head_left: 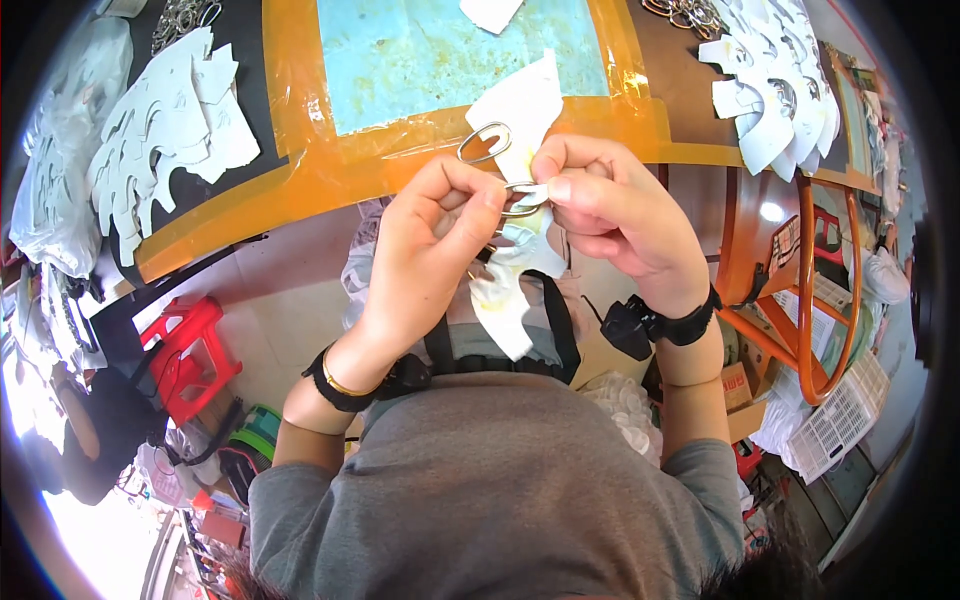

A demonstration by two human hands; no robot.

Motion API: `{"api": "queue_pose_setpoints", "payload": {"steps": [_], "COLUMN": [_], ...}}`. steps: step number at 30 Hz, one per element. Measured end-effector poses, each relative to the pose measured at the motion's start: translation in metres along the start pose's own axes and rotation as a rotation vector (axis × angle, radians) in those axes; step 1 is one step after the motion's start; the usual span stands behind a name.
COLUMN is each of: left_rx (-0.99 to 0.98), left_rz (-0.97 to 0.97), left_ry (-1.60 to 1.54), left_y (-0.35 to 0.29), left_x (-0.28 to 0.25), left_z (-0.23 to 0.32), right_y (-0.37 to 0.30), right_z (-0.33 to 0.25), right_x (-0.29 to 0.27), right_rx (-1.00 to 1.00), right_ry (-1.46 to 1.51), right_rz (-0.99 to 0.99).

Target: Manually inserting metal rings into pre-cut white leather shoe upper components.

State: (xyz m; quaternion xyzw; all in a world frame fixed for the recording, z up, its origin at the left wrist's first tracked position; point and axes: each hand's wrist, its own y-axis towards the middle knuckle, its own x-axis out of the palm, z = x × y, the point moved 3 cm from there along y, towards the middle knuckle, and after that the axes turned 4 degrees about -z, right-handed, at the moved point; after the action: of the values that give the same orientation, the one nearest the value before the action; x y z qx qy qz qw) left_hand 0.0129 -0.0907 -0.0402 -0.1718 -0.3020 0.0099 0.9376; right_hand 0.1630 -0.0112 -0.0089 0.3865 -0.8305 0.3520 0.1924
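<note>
While both hands meet mid-view, I see the left hand (425,250) closed on a ring and the right hand (625,220) pinching a tab of the strip (500,310), which hangs between them by the table (220,225) edge. I judge this piece partway done: metal sits around its middle, with another ring (508,141) just above the left fingers; whether that one is attached, I cannot tell. Much looks left, since white cutouts lie on the left (165,125) and right (785,100), with ring heaps (690,14) behind. Farther out, a clear bag (65,200) hangs beside the left cutouts, its contents unclear; low on the right I find a white crate (840,415) and a carton (737,388), insides unreadable.
</note>
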Motion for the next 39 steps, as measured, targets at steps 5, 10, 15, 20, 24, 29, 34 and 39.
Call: {"api": "queue_pose_setpoints", "payload": {"steps": [5,10,15,20,24,29,34,39], "left_rx": [-0.042,-0.080,-0.116,-0.132,-0.271,-0.257,-0.210,-0.357], "left_rz": [-0.010,-0.024,-0.073,-0.089,-0.182,-0.188,-0.154,-0.292], "left_ry": [0.005,-0.048,0.029,-0.042,-0.157,-0.195,-0.163,-0.218], "left_y": [0.000,-0.005,-0.002,0.002,0.000,-0.004,-0.003,-0.002], "left_x": [0.013,0.011,0.007,0.014,0.018,0.020,0.019,0.016], "left_z": [0.002,0.006,0.004,0.003,0.004,0.006,0.008,0.005], "right_y": [-0.002,-0.005,-0.010,-0.013,-0.015,-0.018,-0.020,-0.022], "right_z": [0.002,0.004,-0.003,-0.003,0.002,0.005,0.008,0.010], "right_x": [0.012,0.018,0.014,0.015,0.017,0.020,0.023,0.025], "right_rx": [-0.021,-0.410,-0.055,-0.136,-0.215,-0.219,-0.310,-0.374], "right_ry": [-0.009,-0.619,-0.367,-0.405,-0.498,-0.417,-0.457,-0.461], "right_rz": [0.088,0.282,0.150,0.290,0.271,0.269,0.315,0.275]}}
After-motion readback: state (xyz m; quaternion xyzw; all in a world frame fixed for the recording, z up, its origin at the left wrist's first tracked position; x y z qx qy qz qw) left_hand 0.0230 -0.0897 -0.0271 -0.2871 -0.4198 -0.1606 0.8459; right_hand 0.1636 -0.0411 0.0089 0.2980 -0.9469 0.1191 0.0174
